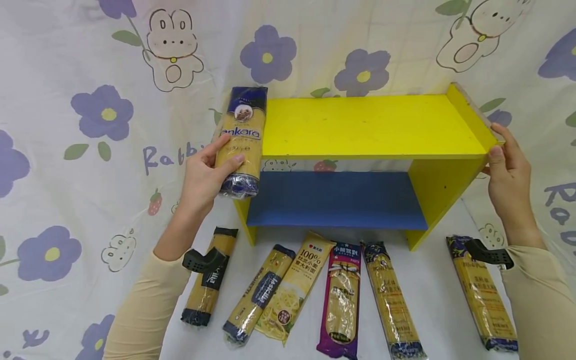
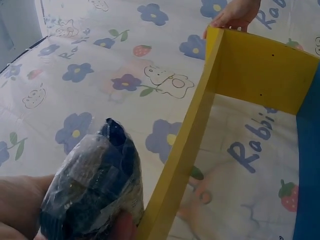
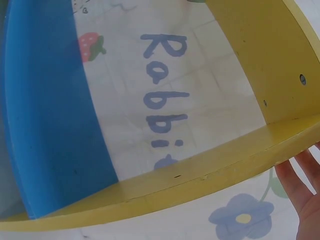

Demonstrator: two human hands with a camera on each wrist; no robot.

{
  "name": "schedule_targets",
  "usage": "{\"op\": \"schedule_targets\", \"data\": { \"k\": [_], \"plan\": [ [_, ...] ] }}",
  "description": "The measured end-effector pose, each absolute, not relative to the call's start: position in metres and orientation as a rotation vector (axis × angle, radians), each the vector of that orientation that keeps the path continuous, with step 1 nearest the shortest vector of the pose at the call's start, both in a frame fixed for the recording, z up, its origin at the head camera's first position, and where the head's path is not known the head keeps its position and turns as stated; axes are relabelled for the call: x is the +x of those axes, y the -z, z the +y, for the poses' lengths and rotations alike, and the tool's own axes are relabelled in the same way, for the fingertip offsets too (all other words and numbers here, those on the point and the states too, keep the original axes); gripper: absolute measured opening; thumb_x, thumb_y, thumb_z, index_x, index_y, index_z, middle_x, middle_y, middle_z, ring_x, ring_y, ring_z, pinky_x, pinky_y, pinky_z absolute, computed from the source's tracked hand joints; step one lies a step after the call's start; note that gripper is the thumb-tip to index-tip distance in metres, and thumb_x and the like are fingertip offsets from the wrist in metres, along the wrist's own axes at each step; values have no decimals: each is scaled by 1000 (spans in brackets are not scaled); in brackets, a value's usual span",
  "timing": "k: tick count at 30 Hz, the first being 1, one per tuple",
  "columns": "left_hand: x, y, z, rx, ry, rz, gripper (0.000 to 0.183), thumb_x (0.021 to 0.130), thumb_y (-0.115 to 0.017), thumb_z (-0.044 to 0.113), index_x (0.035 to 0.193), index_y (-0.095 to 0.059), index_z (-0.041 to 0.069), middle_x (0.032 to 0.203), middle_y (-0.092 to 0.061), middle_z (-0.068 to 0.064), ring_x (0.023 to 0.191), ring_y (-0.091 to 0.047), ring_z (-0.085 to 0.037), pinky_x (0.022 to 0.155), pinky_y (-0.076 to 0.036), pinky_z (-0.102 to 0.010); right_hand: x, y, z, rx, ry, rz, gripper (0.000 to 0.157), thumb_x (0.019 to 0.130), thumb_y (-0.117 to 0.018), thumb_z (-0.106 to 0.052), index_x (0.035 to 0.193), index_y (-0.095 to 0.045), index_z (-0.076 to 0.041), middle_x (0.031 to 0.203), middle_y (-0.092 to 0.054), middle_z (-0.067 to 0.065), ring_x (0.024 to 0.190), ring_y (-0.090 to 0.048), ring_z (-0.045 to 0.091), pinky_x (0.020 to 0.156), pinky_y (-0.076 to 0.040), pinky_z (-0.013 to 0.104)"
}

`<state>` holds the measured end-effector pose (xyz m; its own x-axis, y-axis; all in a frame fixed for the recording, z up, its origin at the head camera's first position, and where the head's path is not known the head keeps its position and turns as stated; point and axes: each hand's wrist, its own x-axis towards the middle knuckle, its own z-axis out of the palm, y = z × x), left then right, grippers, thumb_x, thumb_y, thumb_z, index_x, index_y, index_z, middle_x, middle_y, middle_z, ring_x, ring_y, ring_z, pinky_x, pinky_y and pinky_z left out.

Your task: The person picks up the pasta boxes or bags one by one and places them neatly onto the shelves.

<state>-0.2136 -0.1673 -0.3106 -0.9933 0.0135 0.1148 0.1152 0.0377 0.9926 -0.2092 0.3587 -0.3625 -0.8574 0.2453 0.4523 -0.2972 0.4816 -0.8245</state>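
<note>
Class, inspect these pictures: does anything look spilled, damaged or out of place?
No spill shows. On the yellow-and-blue shelf, the right panel's top edge, near the right hand, looks brownish and unpainted against the yellow. The rightmost pasta packet also lies off on its own.

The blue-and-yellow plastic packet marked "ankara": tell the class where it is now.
In the head view, the packet is left of centre, in the person's left hand, overlapping the left end of the yellow-and-blue shelf unit.

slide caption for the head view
Left hand grips an Ankara pasta pack; right hand holds a yellow-and-blue shelf.
</note>
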Motion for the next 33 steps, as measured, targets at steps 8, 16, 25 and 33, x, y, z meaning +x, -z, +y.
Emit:
{"op": "schedule_targets", "data": {
  "k": [8, 16, 25, 33],
  "plan": [
    [-213, 307, -174, -247, 2172, -2325, 72, 92, -70, 15, 155, -35, 18, 152, -46, -14, 125, -56, -16, 88, -53, -13, -209, 364, 360, 47, -1378, -2202, 44, 106, -40, -21, 150, -43, -28, 102, -54, -16, 90, -57, -1, 81, -48, 3],
    [-218, 317, -180, -193, 2202, -2315, 68, 91, -72, 20, 152, -41, 21, 151, -46, -11, 121, -55, -16, 87, -53, -13, -210, 365, 361, 50, -1386, -2204, 44, 106, -41, -22, 150, -42, -28, 102, -54, -15, 92, -56, -1, 81, -47, 2],
    [-220, 320, -180, -156, 2181, -2341, 66, 92, -71, 22, 151, -43, 22, 149, -49, -14, 107, -62, -10, 83, -55, -14, -209, 363, 360, 53, -1384, -2203, 45, 106, -41, -22, 150, -42, -28, 102, -53, -15, 92, -56, -1, 81, -47, 2],
    [-220, 319, -183, -163, 2172, -2379, 64, 93, -70, 27, 150, -43, 27, 128, -55, -10, 99, -65, -12, 81, -56, -18, -209, 362, 360, 46, -1387, -2203, 45, 106, -41, -22, 150, -42, -28, 101, -53, -15, 93, -56, -2, 81, -47, 2]
  ]
}}
